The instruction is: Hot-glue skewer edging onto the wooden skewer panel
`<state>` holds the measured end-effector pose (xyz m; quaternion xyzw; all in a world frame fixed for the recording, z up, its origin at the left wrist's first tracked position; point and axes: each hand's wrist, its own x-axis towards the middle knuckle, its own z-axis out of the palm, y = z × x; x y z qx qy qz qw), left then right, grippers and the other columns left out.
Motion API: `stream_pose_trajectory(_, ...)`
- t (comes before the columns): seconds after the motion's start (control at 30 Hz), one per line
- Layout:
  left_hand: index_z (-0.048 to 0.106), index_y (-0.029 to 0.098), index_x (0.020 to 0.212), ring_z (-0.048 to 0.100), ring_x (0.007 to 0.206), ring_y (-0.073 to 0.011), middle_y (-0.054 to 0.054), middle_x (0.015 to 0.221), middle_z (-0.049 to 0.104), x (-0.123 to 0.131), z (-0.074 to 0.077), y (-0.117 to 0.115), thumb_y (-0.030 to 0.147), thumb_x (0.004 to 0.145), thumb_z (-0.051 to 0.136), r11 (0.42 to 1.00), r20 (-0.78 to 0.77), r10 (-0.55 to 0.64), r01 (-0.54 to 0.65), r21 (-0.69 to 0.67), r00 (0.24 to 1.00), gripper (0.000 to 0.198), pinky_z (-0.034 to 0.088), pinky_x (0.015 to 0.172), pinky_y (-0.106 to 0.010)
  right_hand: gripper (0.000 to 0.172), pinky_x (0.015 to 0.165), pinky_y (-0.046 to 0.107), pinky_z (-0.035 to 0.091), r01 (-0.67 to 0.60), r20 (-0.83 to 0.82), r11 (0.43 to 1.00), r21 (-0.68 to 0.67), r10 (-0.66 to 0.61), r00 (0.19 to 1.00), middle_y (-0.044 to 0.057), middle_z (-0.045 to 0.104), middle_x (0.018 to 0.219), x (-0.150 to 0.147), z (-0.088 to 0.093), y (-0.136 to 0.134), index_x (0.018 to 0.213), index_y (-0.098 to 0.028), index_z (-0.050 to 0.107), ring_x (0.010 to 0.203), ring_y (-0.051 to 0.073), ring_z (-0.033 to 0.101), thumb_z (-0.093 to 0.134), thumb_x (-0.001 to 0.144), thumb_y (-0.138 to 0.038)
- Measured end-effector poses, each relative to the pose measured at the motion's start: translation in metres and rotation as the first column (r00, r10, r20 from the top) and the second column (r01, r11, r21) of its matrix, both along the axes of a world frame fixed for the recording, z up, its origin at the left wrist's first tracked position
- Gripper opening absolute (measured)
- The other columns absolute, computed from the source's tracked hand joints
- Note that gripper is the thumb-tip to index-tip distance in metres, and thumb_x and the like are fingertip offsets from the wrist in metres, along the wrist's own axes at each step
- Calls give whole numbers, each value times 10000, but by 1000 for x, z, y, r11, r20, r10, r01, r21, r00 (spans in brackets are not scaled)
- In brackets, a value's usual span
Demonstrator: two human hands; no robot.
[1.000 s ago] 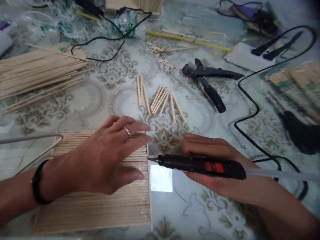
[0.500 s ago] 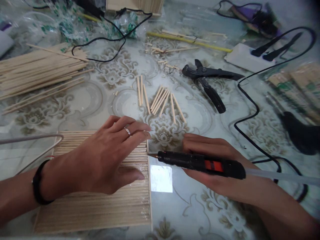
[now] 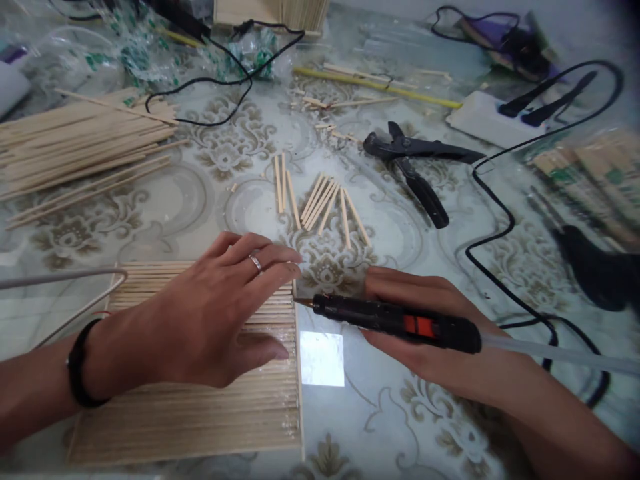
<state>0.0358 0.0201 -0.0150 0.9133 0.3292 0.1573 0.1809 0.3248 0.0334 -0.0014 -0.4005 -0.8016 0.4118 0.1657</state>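
A flat panel of thin wooden sticks (image 3: 200, 420) laid side by side is at the lower left. Across its upper part lies my left hand (image 3: 215, 300), fingers stretched out, pressing on the sticks near the right edge; it wears a ring and a black wristband. My right hand (image 3: 415, 300) is wrapped round a black hot glue gun (image 3: 395, 320) with a red switch and a clear glue stick in its back. The metal nozzle touches or nearly touches the panel's right edge, beside my left fingertips. Glossy traces show along that edge.
Several short cut sticks (image 3: 320, 200) lie beyond the panel, with black cutters (image 3: 410, 160) to their right. A pile of long sticks (image 3: 75, 140) is at left. A white power strip (image 3: 490, 117), a black cable (image 3: 500, 233) and a yellow rod (image 3: 375, 87) lie further back.
The glue gun's nozzle has slid slightly up along the panel's right edge, away from me, with my right hand. My left hand stays in place.
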Motion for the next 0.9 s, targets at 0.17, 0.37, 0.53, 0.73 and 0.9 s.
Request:
stream_pose_trajectory(0.17, 529, 112, 1349, 532, 1327, -350, -168, 1481, 624, -1, 0, 0, 464, 909, 776, 1000, -6, 3, -3, 0, 1000, 615, 376, 1121, -515, 274, 555, 262, 374, -10, -39, 1000, 7, 10, 999, -52, 515, 704, -2, 2, 2, 726, -234, 505, 621, 112, 504, 659, 879, -67)
stream_pose_trajectory(0.37, 527, 101, 1364, 533, 1328, -342, -164, 1486, 623, 0, 0, 1, 464, 906, 783, 1000, -7, 3, -3, -4, 1000, 638, 380, 1121, -516, 210, 573, 261, 389, -30, -54, 999, -9, 30, 998, -45, 541, 729, -2, 2, 4, 769, -225, 575, 643, 108, 517, 674, 909, -103)
stream_pose_trajectory(0.53, 545, 105, 1342, 543, 1325, -344, -164, 1482, 626, 0, 1, 2, 466, 905, 782, 1000, -4, 3, -3, -10, 1000, 615, 386, 1114, -521, 251, 572, 254, 397, -15, -46, 999, -41, 13, 999, -51, 539, 729, -1, -1, 2, 742, -231, 545, 638, 106, 521, 666, 894, -73)
stream_pose_trajectory(0.73, 532, 102, 1350, 540, 1323, -345, -166, 1480, 626, -1, 1, 2, 461, 906, 782, 1000, -3, 5, -5, 5, 1000, 624, 391, 1111, -520, 305, 515, 265, 338, 48, 8, 999, -6, -48, 999, -63, 487, 662, -5, 1, 1, 684, -236, 464, 563, 105, 468, 632, 836, -32)
stream_pose_trajectory(0.9, 523, 105, 1356, 542, 1321, -340, -166, 1481, 625, 0, 0, 2, 474, 905, 782, 1000, -1, 7, -7, 4, 1000, 638, 390, 1119, -512, 328, 505, 269, 338, 75, 24, 997, -7, -75, 997, -59, 477, 645, -7, 1, 0, 659, -241, 430, 553, 114, 467, 634, 836, -54)
